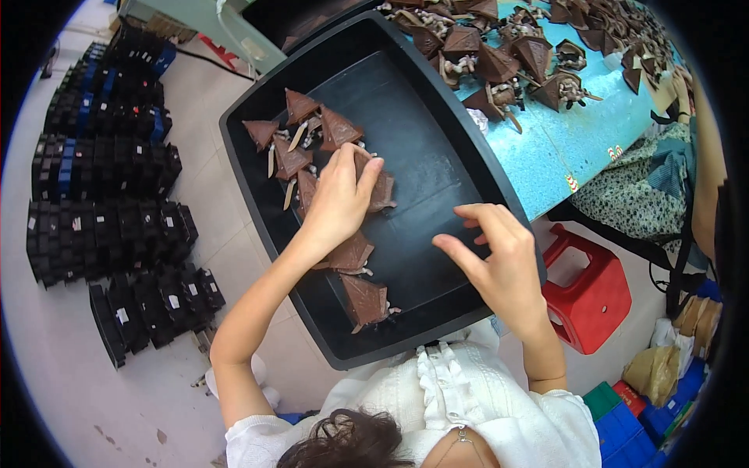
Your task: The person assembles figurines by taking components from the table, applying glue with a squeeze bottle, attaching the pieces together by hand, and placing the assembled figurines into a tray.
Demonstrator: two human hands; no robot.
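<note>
A large black tray [425, 72] lies in front of me, with several brown, peaked, roof-like pieces [293, 158] along its left side. Small pale and dark parts and tan strips stick out from under some of them. My left hand [341, 191] is closed round one brown roof-like piece [382, 189] in the middle of this group, its fingertips partly hidden by the hand. Over the tray's right part hovers my right hand [495, 253], thumb and fingers apart, holding nothing. Nearer to me in the tray lies another brown piece [364, 300].
Many similar brown pieces [499, 62] are heaped on a blue table [546, 160] at the far right. A red stool [597, 300] stands right of the tray, near a seated person's patterned clothing [632, 195]. Stacks of black bins [109, 234] line the floor at left.
</note>
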